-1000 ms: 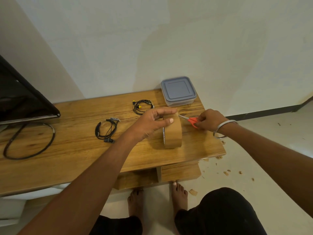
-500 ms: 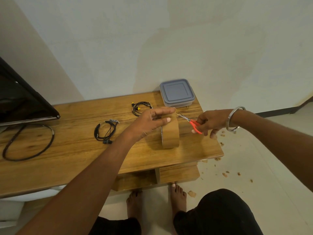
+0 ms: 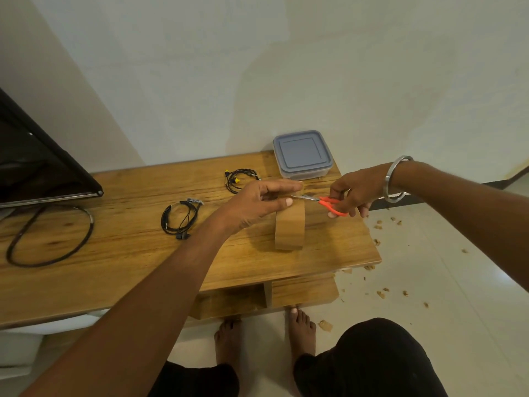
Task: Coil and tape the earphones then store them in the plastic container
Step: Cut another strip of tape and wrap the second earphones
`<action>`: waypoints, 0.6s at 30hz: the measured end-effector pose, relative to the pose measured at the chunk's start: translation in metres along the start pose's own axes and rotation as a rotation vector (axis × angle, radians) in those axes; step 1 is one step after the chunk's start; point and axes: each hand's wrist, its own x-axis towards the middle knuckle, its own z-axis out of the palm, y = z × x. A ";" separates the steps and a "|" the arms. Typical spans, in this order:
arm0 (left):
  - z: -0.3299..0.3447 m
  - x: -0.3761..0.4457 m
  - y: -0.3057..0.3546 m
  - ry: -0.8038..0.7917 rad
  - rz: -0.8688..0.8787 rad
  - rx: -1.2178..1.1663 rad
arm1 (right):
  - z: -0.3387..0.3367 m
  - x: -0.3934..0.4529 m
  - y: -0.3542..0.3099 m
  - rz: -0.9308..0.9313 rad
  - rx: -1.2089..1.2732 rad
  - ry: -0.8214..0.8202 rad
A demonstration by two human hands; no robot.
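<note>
The black earphones (image 3: 181, 219) lie coiled on the table (image 3: 114, 253), not taped yet. My left hand (image 3: 257, 203) pinches the tape end above the brown tape roll (image 3: 289, 227). My right hand (image 3: 355, 190) grips the red scissors (image 3: 329, 202). The blades are near my fingers, so I could get nicked, or the tape might curl and stick to itself. The plastic container (image 3: 303, 154) sits at the back, its lid on.

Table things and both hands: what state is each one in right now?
Plastic container: lid on.
Tape roll: standing on edge, end pulled up.
Scissors: blades at the tape.
Yellow-tipped earphones: coiled, on the table.
Black earphones: coiled, on the table.
Left hand: pinching the tape end.
Right hand: gripping the scissors.
</note>
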 end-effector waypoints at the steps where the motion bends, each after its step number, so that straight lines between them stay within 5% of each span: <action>1: 0.000 0.000 0.000 -0.005 0.003 0.002 | -0.001 0.000 0.000 -0.003 -0.016 0.004; 18: 0.000 0.002 0.002 -0.035 -0.007 0.005 | -0.012 0.004 0.002 -0.094 -0.235 0.124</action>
